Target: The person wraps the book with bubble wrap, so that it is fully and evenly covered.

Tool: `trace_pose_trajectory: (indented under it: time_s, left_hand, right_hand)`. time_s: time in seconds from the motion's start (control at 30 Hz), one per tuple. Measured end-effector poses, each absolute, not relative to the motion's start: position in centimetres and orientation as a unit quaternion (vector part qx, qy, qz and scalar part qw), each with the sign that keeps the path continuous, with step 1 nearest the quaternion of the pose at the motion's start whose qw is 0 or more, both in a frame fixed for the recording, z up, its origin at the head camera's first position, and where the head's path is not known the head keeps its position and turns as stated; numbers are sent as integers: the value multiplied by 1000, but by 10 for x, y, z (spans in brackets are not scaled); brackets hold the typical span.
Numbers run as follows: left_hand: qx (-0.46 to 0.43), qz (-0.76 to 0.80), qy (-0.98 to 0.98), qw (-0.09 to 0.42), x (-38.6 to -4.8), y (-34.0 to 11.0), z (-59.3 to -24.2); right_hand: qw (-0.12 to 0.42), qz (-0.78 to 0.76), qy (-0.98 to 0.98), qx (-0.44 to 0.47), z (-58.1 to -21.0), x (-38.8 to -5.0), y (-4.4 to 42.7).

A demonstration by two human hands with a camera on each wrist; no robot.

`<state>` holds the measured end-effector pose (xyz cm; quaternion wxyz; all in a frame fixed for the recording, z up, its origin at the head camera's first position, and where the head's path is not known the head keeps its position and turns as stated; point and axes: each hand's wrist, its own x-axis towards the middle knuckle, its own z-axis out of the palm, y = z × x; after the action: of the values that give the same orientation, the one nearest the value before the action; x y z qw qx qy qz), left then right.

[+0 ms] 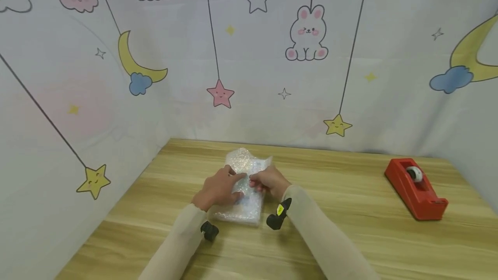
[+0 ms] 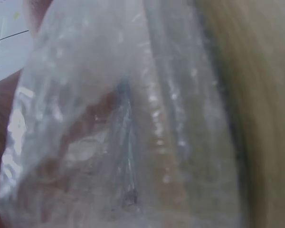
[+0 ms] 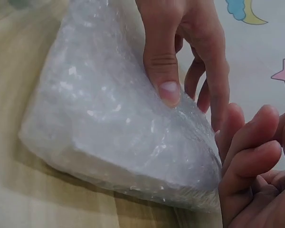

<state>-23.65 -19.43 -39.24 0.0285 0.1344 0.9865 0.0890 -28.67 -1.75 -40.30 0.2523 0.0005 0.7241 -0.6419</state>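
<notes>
A white, flat-looking item wrapped in clear bubble wrap (image 1: 243, 215) lies on the table in the head view. My left hand (image 1: 219, 187) rests on the package from the left, thumb and fingers spread; in the right wrist view its thumb presses the wrap. From the other side my right hand (image 1: 272, 180) reaches over, its fingers curled and their tips at the wrap. In the right wrist view the right hand (image 3: 256, 175) shows curled fingers beside the package edge; its exact pinch point is hidden. Close-up bubble wrap (image 2: 85, 118) fills most of the left wrist view.
A red tape dispenser (image 1: 416, 189) with a roll of tape stands at the right of the wooden table (image 1: 330, 237). A white curtain (image 1: 264, 68) printed with stars, moons and rabbits hangs behind and at the sides.
</notes>
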Motion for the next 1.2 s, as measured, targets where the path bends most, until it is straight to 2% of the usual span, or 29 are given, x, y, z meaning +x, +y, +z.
trace_pose_trajectory:
  time_s: [0.13,0.37,0.43,0.53,0.73,0.8,0.97,1.2]
  left_hand:
    - [132,83,987,36,-242,-194,-389]
    - [123,84,988,45,-244,-192,-384]
    - [119,81,989,46,-245,-193,-384]
    - [110,76,990,48,-246,-196,-384]
    - [107,72,990,64,-248,-200,-381]
    - [105,70,989,72,-249,-199,-381]
    - [106,74,988,80,-249,-196,-382]
    - [109,80,988,79,-250,-203,-384]
  right_hand:
    - [270,-673,689,14,-406,-284,-13]
    - [333,-754,563,58,-406,-268,1]
    - [332,-755,562,59,-404,-262,5]
    - [278,-708,649,12,-401,-258,7]
    - [1,-382,894,-235,-394,-258,-6]
    - [-57,-269,909,-314,-396,-258,-12]
    - [-60,-105,914,-386,-408,-249,-17]
    - [-52,-70,916,-392,-404,-231,-7]
